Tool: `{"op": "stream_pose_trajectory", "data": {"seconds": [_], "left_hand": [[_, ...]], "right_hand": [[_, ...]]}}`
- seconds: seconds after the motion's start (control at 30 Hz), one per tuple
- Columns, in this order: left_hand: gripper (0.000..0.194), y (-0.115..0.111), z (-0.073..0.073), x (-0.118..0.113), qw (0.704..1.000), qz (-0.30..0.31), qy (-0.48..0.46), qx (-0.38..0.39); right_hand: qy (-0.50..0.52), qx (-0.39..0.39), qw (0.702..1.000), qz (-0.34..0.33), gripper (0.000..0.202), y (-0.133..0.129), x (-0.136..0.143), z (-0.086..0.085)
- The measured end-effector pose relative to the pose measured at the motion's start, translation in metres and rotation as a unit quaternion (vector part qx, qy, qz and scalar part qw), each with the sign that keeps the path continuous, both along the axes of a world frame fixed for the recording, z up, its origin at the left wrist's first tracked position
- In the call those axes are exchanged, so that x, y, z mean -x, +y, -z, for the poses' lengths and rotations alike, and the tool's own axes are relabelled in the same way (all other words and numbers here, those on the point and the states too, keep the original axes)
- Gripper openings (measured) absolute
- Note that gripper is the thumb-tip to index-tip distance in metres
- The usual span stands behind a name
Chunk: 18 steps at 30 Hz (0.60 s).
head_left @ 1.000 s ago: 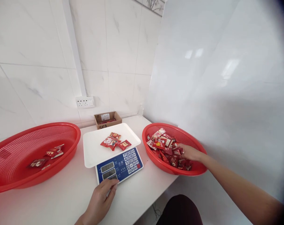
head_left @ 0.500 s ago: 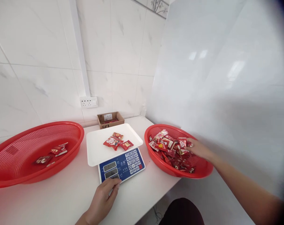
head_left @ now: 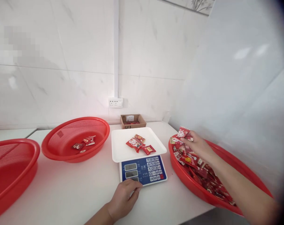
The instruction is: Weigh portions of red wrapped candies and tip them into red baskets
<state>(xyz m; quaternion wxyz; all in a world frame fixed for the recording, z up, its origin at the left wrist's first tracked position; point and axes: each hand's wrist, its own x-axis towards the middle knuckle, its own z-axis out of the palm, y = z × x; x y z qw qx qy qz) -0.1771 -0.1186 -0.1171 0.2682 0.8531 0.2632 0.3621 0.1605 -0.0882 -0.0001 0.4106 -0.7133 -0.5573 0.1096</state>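
My right hand (head_left: pixel 198 147) is over the near rim of the right-hand basket, pinching a red wrapped candy (head_left: pixel 182 132) between thumb and fingers. Below it, the red plastic basket (head_left: pixel 188 184) holds a heap of similar candies (head_left: pixel 200 168). My left hand (head_left: pixel 125 197) rests against the front edge of a blue-and-white digital scale (head_left: pixel 144 170), fingers curled and closed, partly covering the lowest display. Nothing shows in those fingers. On the scale's white tray (head_left: pixel 119 150) lie a red candy packet (head_left: pixel 135 143), a smaller red one (head_left: pixel 148 149) and an orange-red one (head_left: pixel 140 137).
A second red basket (head_left: pixel 55 150) at the left has several candies (head_left: pixel 85 142) in it. Part of a third red basket (head_left: pixel 27 175) enters at the left edge. Behind the scale, a small cardboard box (head_left: pixel 132 125) stands near the tiled wall with its socket (head_left: pixel 116 102).
The view has swung left, bringing the third basket in. My right hand has lifted the candy from the heap toward the basket's scale-side rim. My left hand stays at the scale.
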Motion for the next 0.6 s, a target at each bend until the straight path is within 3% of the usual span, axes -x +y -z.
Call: {"op": "stream_pose_trajectory", "data": {"seconds": [0.13,0.27,0.4,0.6], "left_hand": [[0.019,0.000,-0.001,0.000,1.000,-0.005,-0.004,-0.005],[0.019,-0.001,-0.002,0.001,1.000,-0.008,-0.002,-0.003],[0.020,-0.003,-0.003,0.002,1.000,-0.008,0.003,-0.001],[0.019,-0.007,-0.007,0.001,1.000,-0.001,0.013,-0.014]], "right_hand": [[0.071,0.035,0.995,-0.063,0.024,0.036,0.063,0.010],[0.121,0.062,0.986,-0.094,0.019,0.063,0.099,0.025],[0.132,0.092,0.983,-0.089,0.021,0.072,0.107,0.029],[0.105,0.101,0.986,-0.075,0.022,0.063,0.095,0.020]]}}
